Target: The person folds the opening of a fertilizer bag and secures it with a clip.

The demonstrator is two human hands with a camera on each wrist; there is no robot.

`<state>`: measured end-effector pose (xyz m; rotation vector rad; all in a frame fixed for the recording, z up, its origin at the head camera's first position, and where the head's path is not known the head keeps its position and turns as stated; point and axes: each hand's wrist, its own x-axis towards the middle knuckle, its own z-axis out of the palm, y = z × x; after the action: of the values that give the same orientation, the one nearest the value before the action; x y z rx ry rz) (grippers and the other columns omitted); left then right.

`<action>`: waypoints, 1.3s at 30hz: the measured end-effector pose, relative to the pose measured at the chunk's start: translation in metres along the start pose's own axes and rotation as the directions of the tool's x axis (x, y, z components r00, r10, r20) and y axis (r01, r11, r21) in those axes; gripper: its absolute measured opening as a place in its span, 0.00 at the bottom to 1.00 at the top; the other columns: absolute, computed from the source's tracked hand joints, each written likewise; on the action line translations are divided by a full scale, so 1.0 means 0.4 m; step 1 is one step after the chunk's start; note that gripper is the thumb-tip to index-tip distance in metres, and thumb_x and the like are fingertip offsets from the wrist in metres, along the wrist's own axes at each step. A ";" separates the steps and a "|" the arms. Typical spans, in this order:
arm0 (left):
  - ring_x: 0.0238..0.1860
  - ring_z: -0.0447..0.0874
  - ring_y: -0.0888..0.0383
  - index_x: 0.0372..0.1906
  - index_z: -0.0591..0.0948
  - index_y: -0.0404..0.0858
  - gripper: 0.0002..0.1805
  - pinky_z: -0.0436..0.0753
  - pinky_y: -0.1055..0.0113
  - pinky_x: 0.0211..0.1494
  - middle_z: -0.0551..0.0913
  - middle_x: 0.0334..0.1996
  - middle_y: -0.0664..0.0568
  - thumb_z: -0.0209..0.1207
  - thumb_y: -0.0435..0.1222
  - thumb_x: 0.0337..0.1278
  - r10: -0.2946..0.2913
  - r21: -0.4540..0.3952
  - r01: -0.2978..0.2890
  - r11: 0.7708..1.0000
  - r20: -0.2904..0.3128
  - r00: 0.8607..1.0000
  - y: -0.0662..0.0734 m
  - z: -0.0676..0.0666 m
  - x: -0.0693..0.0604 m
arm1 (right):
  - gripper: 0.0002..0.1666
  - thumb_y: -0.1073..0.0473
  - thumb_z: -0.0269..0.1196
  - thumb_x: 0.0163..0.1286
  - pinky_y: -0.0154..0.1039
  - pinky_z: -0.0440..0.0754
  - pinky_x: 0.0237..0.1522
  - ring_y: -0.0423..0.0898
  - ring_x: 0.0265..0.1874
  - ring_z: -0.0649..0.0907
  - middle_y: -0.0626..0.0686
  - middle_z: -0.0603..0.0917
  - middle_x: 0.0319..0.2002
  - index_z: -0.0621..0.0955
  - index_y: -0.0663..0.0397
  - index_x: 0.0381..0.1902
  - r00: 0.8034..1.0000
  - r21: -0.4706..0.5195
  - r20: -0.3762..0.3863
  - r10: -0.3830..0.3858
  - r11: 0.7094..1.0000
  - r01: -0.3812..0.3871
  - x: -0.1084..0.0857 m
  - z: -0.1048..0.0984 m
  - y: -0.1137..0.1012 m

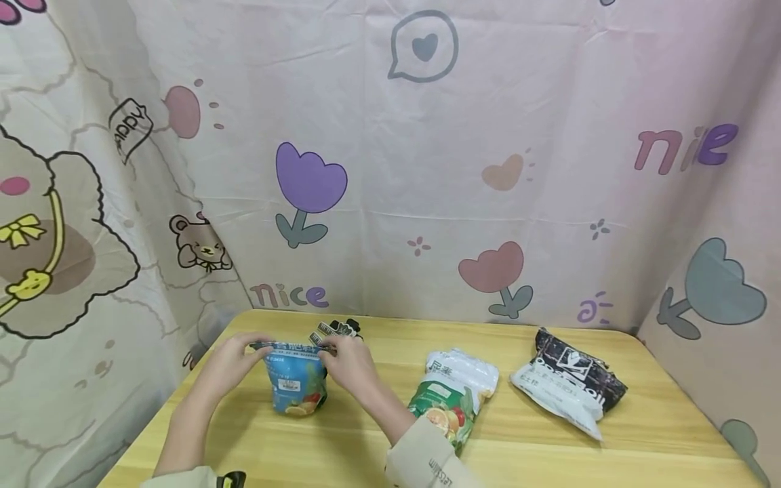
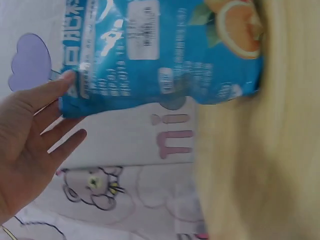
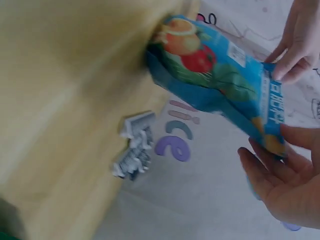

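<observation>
Blue printed bag [image 1: 297, 381] upright above the left part of the worktop [image 1: 537, 444], nearer the left edge than the right; whether its base touches the wood, cannot tell. Left hand [image 1: 236, 360]: thumb and fingers clamped on the bag's top left corner. Right hand [image 1: 352, 364]: likewise clamped on the top right corner, top edge drawn out between the two. White barcode label and fruit print face the wearer. Small black-and-white packets [image 1: 339, 330] lie behind the bag, by the far edge. Green-and-white bag [image 1: 451, 400] lies flat mid-worktop, beside the right forearm; black-and-white bag [image 1: 564, 383] lies farther over, towards the right edge
</observation>
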<state>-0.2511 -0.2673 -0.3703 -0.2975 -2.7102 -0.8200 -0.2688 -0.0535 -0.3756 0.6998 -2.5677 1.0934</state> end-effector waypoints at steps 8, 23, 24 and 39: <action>0.37 0.80 0.48 0.36 0.84 0.38 0.07 0.78 0.51 0.40 0.84 0.34 0.49 0.64 0.30 0.48 0.102 0.075 -0.113 0.991 0.141 0.985 0.048 0.010 0.036 | 0.12 0.51 0.64 0.61 0.24 0.73 0.22 0.35 0.25 0.79 0.42 0.84 0.31 0.83 0.44 0.43 0.972 -0.392 0.195 -0.133 0.898 0.202 0.027 0.030 -0.042; 0.33 0.82 0.48 0.29 0.86 0.43 0.06 0.78 0.52 0.36 0.85 0.29 0.52 0.68 0.33 0.40 0.106 0.153 -0.109 0.982 0.030 0.994 0.047 0.051 0.022 | 0.06 0.57 0.72 0.48 0.22 0.66 0.16 0.33 0.17 0.78 0.39 0.84 0.22 0.87 0.41 0.26 0.960 -0.408 -0.114 -0.255 0.893 0.189 0.016 0.081 0.000; 0.33 0.82 0.49 0.29 0.86 0.42 0.06 0.78 0.52 0.36 0.85 0.29 0.52 0.69 0.33 0.40 0.108 0.155 -0.111 0.982 0.024 0.994 0.047 0.052 0.022 | 0.06 0.58 0.72 0.47 0.21 0.66 0.16 0.33 0.17 0.78 0.39 0.84 0.22 0.87 0.42 0.26 0.957 -0.396 -0.129 -0.259 0.898 0.189 0.014 0.081 0.001; 0.40 0.81 0.48 0.37 0.86 0.41 0.09 0.77 0.49 0.44 0.84 0.35 0.51 0.62 0.41 0.54 0.065 -0.005 -0.065 0.998 0.062 0.996 0.025 0.056 0.010 | 0.09 0.48 0.60 0.63 0.22 0.67 0.18 0.33 0.17 0.77 0.40 0.84 0.26 0.85 0.41 0.33 0.975 -0.427 -0.042 -0.219 0.886 0.180 0.001 0.069 0.002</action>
<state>-0.2570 -0.2458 -0.3816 -0.4161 -2.7408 -0.8092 -0.2709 -0.0733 -0.3946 0.7587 -2.4642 0.4660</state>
